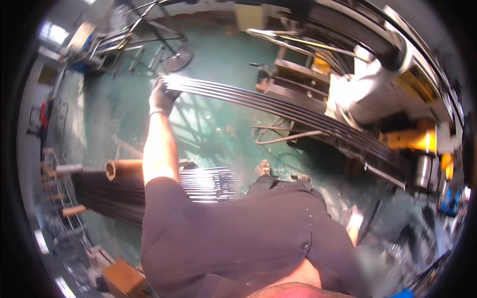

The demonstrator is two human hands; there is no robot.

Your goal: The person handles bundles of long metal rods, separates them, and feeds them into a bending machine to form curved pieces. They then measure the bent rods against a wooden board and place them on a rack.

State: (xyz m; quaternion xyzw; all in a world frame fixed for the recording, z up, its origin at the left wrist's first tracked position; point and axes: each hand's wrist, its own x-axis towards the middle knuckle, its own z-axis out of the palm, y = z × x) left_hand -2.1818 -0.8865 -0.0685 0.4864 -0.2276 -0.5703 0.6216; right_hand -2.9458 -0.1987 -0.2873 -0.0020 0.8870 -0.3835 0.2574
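My left hand (161,98), in a greyish glove with dark fingers, is stretched out ahead to the left. It is closed on the near-left ends of several long, thin metal tubes (238,98), which lie side by side. The tubes slant down to the right, along the machine, and their left ends shine brightly. My right hand (355,218) hangs low at my right side, in a pale glove, far from the tubes' held ends. Its fingers are too blurred to make out.
A machine with a large white housing (355,92) and yellow parts stands at right. Below my left arm lies a stack of shiny tubes (206,185), with a brown cardboard roll (113,170) beside it. A metal frame with a round base (177,58) stands far left on the green floor.
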